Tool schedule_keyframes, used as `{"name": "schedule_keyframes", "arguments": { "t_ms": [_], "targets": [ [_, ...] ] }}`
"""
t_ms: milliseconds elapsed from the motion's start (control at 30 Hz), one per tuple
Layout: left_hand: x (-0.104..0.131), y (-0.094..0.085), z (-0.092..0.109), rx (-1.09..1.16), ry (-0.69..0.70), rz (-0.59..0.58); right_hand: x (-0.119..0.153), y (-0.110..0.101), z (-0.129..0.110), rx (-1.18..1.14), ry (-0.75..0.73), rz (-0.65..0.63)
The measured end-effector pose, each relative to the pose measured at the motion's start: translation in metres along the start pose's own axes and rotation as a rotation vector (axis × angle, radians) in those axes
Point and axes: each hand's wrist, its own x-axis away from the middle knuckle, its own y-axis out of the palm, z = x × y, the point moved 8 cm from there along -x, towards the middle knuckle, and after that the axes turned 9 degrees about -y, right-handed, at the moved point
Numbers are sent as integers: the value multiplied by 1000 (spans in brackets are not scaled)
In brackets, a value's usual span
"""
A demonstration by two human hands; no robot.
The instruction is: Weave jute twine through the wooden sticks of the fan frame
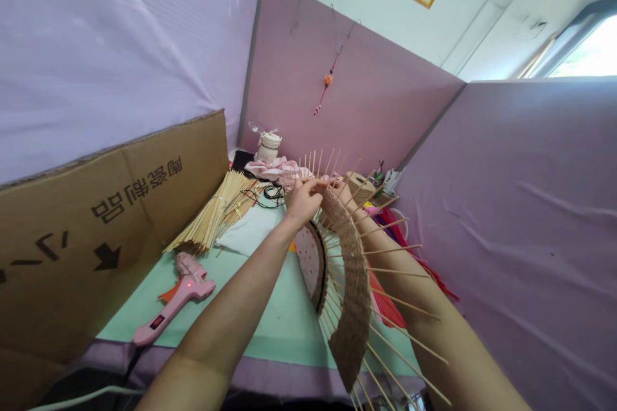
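A round woven piece (355, 282) with a brown woven band and thin wooden sticks fanning outward stands tilted above the table. Its inner disc (308, 257) is pale with small red dots and a dark rim. At the band's far upper edge, my left hand (304, 200) pinches the weaving with bent fingers. Close beside it on the right, my right hand (341, 192) has its fingers closed on the same edge, partly hidden behind the band and sticks.
A pink glue gun (168, 311) lies at the left near a bundle of sticks (212, 212) and a cardboard panel (120, 205). Behind are a white jar (268, 146), pink cloth (279, 170) and a brown roll (360, 185). Red material (385, 302) lies under my right arm.
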Motion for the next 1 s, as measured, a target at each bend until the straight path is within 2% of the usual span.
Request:
{"name": "schedule_keyframes", "arguments": {
  "t_ms": [100, 200, 333, 467, 667, 800, 900, 1000],
  "targets": [
    [4, 7, 3, 19, 26, -65, -19, -19, 4, -7, 10, 99],
    [9, 14, 8, 21, 70, -123, -32, -40, -3, -2, -47, 178],
    [14, 20, 15, 23, 112, -162, -37, -59, -17, 44, -176, 200],
    [16, 20, 21, 29, 172, -173, -35, -69, -28, 123, -214, 204],
    [19, 21, 28, -14, 233, -199, -41, -70, -53, 187, -287, 125],
    [21, 19, 32, -17, 250, -189, -49, -68, -68, 236, -403, 117],
    [22, 18, 34, -21, 253, -189, -55, -62, -74, 265, -462, 99],
    [23, 18, 35, -35, 247, -198, -62, -52, -72, 275, -459, 39]
  ]
}}
